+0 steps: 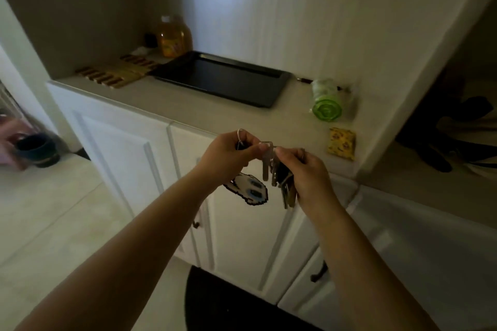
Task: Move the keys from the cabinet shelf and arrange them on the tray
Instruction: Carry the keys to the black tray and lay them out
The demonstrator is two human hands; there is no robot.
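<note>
Both hands hold one bunch of keys (pixel 271 169) in front of the white cabinet, below the shelf edge. My left hand (pixel 228 154) pinches the ring end, where a thin wire loop sticks up and a black-and-white pixel-style charm (pixel 248 192) dangles below. My right hand (pixel 306 169) grips several keys that hang down from it. One silver key hangs between the two hands. The black tray (pixel 279 83) lies bare on the shelf, further back and a little left of the hands.
On the shelf lie wooden slatted mats (pixel 115 72) at left, an amber jar (pixel 173 36) behind the tray, a green bag roll (pixel 326 101) and a yellow pouch (pixel 341 144) at right. A dark cup (pixel 37 149) stands on the floor at left. Cabinet doors (pixel 129 158) are shut.
</note>
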